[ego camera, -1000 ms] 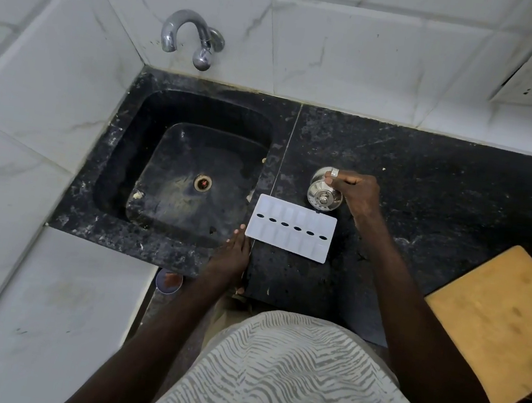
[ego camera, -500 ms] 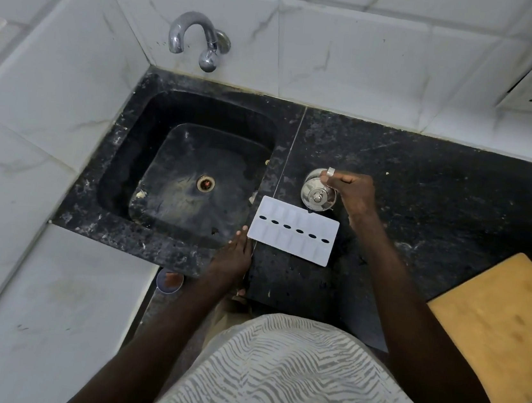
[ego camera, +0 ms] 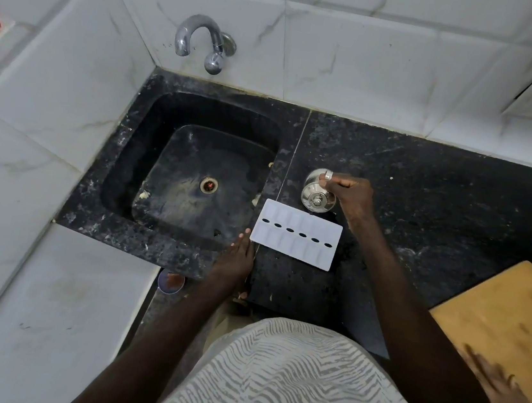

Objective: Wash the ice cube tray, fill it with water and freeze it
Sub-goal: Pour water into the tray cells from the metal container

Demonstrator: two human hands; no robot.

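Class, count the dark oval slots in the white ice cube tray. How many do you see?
6. All lie in one row along the middle of the ice cube tray, evenly spaced from end to end; none appears hidden.

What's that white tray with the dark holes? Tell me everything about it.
The ice cube tray is a white, plastic-looking rectangle with two rows of pockets and six dark oval slots down its middle. It lies flat, slightly askew, on the black counter right of the sink; the left hand reaches its near-left corner.
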